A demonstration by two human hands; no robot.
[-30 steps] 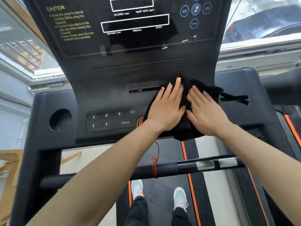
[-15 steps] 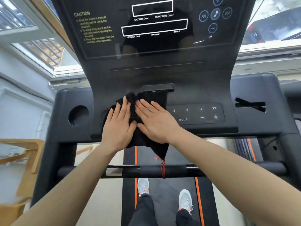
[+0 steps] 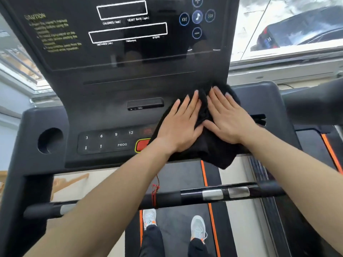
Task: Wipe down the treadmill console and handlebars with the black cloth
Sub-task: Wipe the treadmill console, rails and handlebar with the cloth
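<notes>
The black cloth (image 3: 213, 154) lies spread over the right half of the treadmill console's (image 3: 104, 115) lower button panel, its lower corner hanging off the front edge. My left hand (image 3: 179, 125) and my right hand (image 3: 227, 117) press flat on it side by side, fingers pointing up towards the dark display (image 3: 130, 34). The cloth hides the right-hand buttons. The left-hand buttons (image 3: 107, 141) and part of the red stop button (image 3: 142, 144) show. The front handlebar (image 3: 213, 194) with its silver sensor plates runs across below my forearms.
A round cup holder (image 3: 50, 140) sits at the console's left end. A red safety cord (image 3: 156, 190) hangs to the handlebar. My feet (image 3: 197, 227) stand on the belt (image 3: 178, 182) with orange edges. Windows lie behind the console on both sides.
Both hands slid the cloth from the right side of the panel to the left side, then back to the right side, where it lies now. The view shifted with them.
</notes>
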